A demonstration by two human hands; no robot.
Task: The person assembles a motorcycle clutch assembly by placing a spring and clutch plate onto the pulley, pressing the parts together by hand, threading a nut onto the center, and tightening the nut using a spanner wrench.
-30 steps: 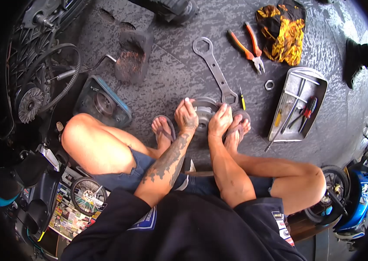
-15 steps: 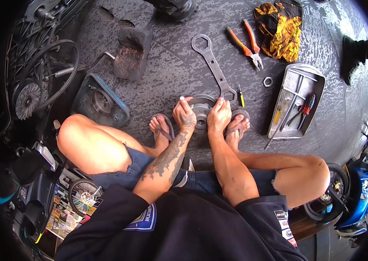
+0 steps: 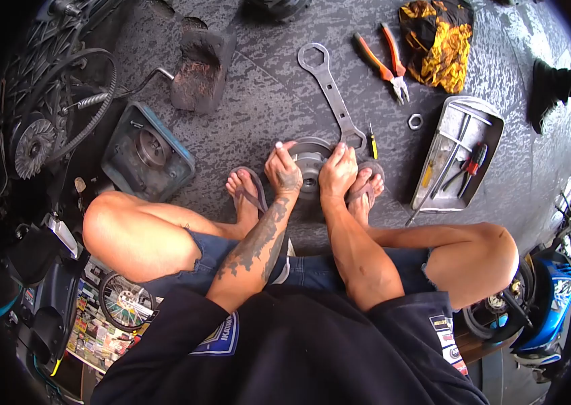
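Note:
Between my feet on the floor is a round metal clutch (image 3: 310, 164), its outer rim and inner hub showing. My left hand (image 3: 283, 169) is closed on the left side of the rim, thumb uppermost. On the opposite side my right hand (image 3: 338, 172) is closed too, with fingers curled at the rim; the undersides of both grips are hidden. A large flat two-ended wrench (image 3: 333, 93) lies just beyond, its near ring end close to my right hand. Beside that end lies a small yellow-handled screwdriver (image 3: 374, 145).
Orange-handled pliers (image 3: 386, 64), a hex nut (image 3: 415, 121) and a yellow-black cloth (image 3: 437, 47) lie farther out. A metal tray (image 3: 494, 148) of tools stands right, a dark bin (image 3: 117, 162) left. An engine with a belt (image 3: 100, 101) is far left. Another person's shoe (image 3: 540, 94) is at right.
The view has shifted slightly, so the floor items sit a little higher. Both hands keep their grip on the clutch, with little other visible change.

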